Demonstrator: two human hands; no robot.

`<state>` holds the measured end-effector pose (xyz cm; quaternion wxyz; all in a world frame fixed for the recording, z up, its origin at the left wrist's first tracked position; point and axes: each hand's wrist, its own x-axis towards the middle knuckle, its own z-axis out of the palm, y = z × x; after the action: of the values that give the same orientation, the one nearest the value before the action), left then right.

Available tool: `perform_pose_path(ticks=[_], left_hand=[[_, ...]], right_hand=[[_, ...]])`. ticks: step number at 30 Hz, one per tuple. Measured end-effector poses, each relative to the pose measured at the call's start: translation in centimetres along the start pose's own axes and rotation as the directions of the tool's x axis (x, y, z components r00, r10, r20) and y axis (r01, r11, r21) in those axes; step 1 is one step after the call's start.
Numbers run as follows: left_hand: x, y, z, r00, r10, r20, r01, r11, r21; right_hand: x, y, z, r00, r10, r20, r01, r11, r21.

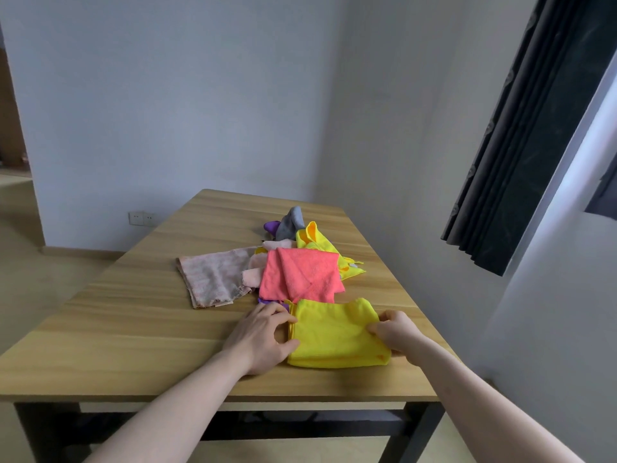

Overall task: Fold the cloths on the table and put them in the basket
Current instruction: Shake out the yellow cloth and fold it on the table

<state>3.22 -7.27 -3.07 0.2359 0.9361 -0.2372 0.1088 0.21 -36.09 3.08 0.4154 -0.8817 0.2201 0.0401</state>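
Note:
A folded yellow cloth [335,335] lies near the front edge of the wooden table [133,329]. My left hand [263,335] pinches its left edge between thumb and fingers. My right hand [397,332] grips its right edge. Behind it lies a coral-pink cloth [300,275], partly folded over. A pale pink worn cloth [213,275] is spread out to the left. Farther back sits a heap with a grey cloth [292,222], a purple cloth [272,226] and another yellow cloth [315,243]. No basket is in view.
The table stands close to a white wall. Dark curtains [534,128] hang at the right. A wall socket [142,218] is low on the left wall. A strip of purple cloth [267,301] peeks out under the coral one.

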Motion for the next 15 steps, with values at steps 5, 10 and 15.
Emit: perform_pose_path(ticks=[5, 10, 15], left_hand=[[0.0, 0.0, 0.0, 1.0, -0.019, 0.013, 0.018, 1.0, 0.017], [0.0, 0.1, -0.1, 1.0, -0.028, 0.013, 0.027, 0.999, 0.025], [0.0, 0.1, -0.2, 0.999, -0.031, 0.027, 0.031, 0.999, 0.017]], right_hand=[[-0.6, -1.7, -0.7, 0.999, -0.034, -0.001, 0.034, 0.998, -0.053], [-1.3, -4.2, -0.7, 0.996, -0.095, -0.002, 0.094, 0.994, -0.046], [-2.2, -6.4, 1.1, 0.984, -0.176, 0.013, 0.176, 0.984, -0.005]])
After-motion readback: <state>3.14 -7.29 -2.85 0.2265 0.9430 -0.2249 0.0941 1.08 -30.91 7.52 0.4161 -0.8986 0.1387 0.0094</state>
